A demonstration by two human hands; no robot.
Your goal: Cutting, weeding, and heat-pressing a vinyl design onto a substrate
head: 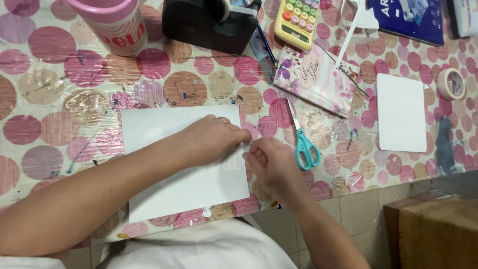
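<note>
Paper (174, 164) lies flat on the dotted tabletop (59, 99), thin, light and floppy, best held at its right edge. The left hand (211, 139) presses it down, fingers curled; the right hand (271, 162) pinches that edge. Scissors (304, 144) lie just beyond.

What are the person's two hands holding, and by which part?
Both the left hand and right hand touch the white paper at its right edge.
</note>
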